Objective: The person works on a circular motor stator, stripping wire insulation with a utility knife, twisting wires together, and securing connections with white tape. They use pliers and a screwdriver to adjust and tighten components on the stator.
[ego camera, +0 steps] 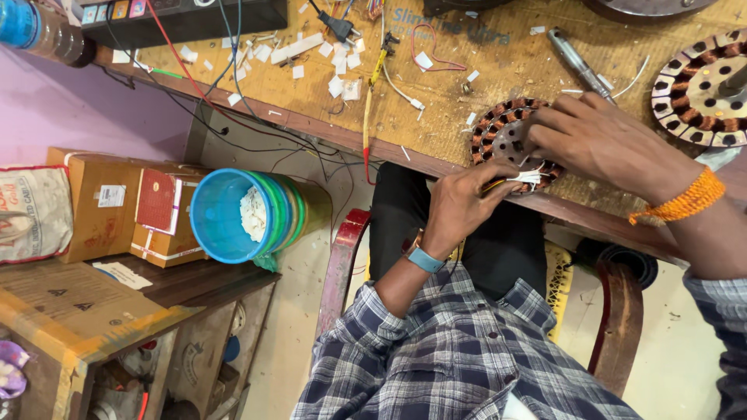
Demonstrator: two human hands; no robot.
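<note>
A round motor stator [496, 131] with copper windings lies at the near edge of the wooden workbench [467, 47]. My left hand [461, 204], a blue band on its wrist, pinches a bunch of white-sleeved wire leads [531, 177] that come out at the stator's near rim. My right hand [603, 144], with an orange thread round its wrist, covers the stator's right half and grips it with curled fingers. Most of the stator's right side is hidden under that hand.
A second wound stator [700, 89] sits at the bench's right end, with a metal tool shaft [576, 62] beside it. White scraps, red and yellow wires litter the bench. Stacked blue and green buckets [241, 214] and cardboard boxes [105, 202] stand at the left.
</note>
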